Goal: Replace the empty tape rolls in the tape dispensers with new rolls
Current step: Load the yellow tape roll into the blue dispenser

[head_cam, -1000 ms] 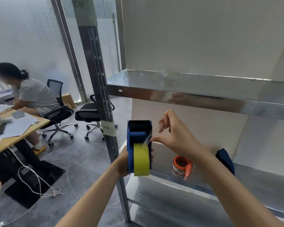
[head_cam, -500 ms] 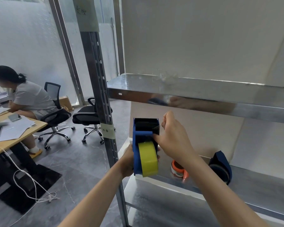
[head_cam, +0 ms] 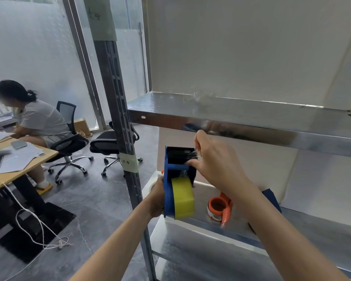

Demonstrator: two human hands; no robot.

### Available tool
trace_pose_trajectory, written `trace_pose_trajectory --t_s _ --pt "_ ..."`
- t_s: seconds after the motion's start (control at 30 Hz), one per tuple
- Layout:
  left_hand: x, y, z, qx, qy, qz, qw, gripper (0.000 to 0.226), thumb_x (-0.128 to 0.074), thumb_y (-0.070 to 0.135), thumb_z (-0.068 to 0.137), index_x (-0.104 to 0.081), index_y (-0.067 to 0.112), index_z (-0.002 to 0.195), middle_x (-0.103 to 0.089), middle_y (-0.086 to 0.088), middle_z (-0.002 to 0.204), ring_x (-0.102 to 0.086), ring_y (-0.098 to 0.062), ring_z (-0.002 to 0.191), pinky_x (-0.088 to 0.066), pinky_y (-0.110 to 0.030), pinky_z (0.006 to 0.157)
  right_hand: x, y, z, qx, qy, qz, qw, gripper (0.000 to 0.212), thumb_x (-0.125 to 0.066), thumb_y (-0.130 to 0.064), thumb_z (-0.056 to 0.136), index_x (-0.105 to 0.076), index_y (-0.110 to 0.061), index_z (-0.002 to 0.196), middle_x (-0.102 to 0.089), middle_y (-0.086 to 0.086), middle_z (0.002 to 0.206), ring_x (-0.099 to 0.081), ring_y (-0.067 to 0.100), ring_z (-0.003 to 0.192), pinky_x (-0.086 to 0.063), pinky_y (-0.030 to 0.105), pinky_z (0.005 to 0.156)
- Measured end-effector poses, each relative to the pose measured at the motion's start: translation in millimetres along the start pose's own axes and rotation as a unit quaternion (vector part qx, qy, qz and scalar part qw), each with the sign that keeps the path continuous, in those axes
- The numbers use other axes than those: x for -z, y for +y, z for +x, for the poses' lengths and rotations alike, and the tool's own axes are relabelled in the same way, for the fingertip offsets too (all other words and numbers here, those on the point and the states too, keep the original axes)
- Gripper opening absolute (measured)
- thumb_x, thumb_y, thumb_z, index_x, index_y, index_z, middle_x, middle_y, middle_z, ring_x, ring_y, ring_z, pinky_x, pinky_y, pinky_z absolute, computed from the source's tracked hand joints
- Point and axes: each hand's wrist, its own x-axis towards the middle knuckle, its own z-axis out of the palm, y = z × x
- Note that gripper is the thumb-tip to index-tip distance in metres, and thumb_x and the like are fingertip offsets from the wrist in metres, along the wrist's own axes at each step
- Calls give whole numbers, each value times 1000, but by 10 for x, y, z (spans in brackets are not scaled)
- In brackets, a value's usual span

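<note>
My left hand (head_cam: 157,196) grips a blue tape dispenser (head_cam: 168,175) from its left side and holds it upright in the air in front of the metal rack. A yellow tape roll (head_cam: 183,197) sits in the dispenser's lower part. My right hand (head_cam: 213,161) is at the dispenser's top right, and its thumb and fingers pinch the clear tape end (head_cam: 194,154) just below the serrated blade. An orange tape dispenser (head_cam: 220,208) lies on the middle shelf (head_cam: 312,226). Another blue dispenser (head_cam: 271,196) shows partly behind my right forearm.
A steel upright post (head_cam: 120,118) stands just left of the dispenser, and an upper shelf (head_cam: 241,116) runs close above my right hand. At the left a seated person (head_cam: 34,118) works at a wooden desk (head_cam: 18,161); office chairs (head_cam: 109,145) and a white cable (head_cam: 28,226) occupy the floor.
My right hand has drawn the tape end up from the roll toward the blade at the dispenser's top. The dispenser has shifted slightly right while my left hand keeps its grip.
</note>
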Motion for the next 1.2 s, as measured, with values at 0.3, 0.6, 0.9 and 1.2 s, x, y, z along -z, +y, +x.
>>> trace_pose_trajectory --t_s 0.3,0.6,0.9,1.2 --pt "-267 -1 -245 8 -70 -9 997 40 -38 28 101 -66 0 100 -68 -19 90 -66 -30 74 -57 -40 71 151 11 83 40 -72 168 982 25 -72 -24 84 -50 -13 80 -55 -3 71 -50 15 64 -42 24 58" --pt "-412 81 -327 21 -100 61 993 49 -47 47 90 -52 4 114 -57 -20 105 -57 -32 93 -44 -47 94 179 86 134 -38 -13 305 952 23 -75 -13 79 -53 -11 77 -58 3 74 -50 4 65 -43 19 64" --pt "-531 272 -414 45 -110 76 990 53 -41 39 96 -43 -1 131 -49 -17 114 -49 -32 106 -33 -47 108 440 187 340 -43 94 371 923 27 -77 -1 75 -50 0 73 -51 25 71 -48 30 59 -50 29 62" --pt "-948 386 -639 -62 -212 141 965 32 -34 9 101 -63 12 89 -73 0 71 -70 -10 63 -58 -23 61 787 305 354 -76 168 393 901 23 -75 4 76 -52 3 76 -53 21 70 -62 22 61 -54 29 63"
